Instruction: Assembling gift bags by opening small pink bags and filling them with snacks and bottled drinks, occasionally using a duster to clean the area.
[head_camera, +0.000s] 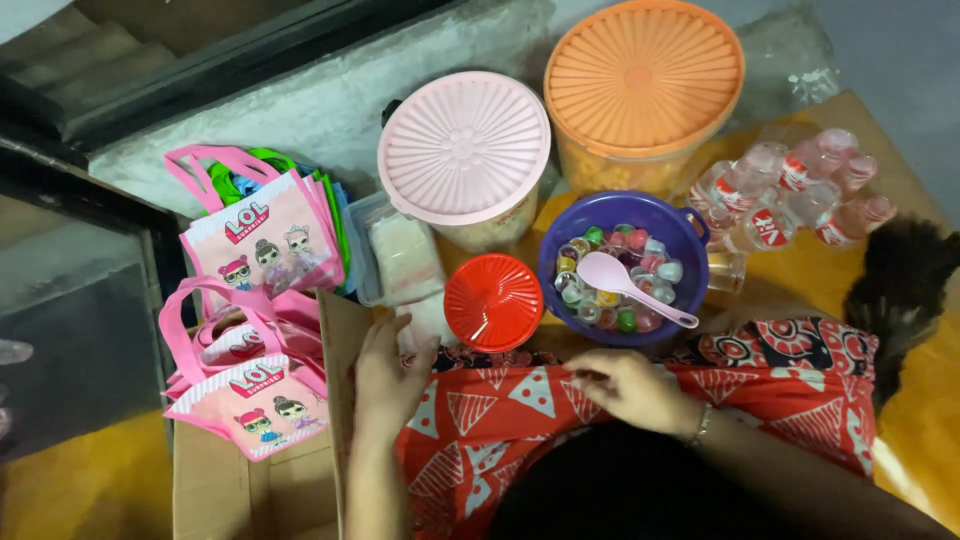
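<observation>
Setting: we take this for a home floor, used for packing party favours. Beyond our fingertips stand round lidded plastic tubs, one pink, one orange; a purple plastic bowl of small coloured jelly cups; wrapped small clear water bottles. Left of our fingers: pink cartoon-printed gift bags and an open brown cardboard box.

Head view — steeply downward, close

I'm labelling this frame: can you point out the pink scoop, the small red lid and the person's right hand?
pink scoop (607, 273), head view, on its bowl end.
small red lid (493, 302), head view, at its centre.
right hand (625, 385), head view, on its back.
</observation>
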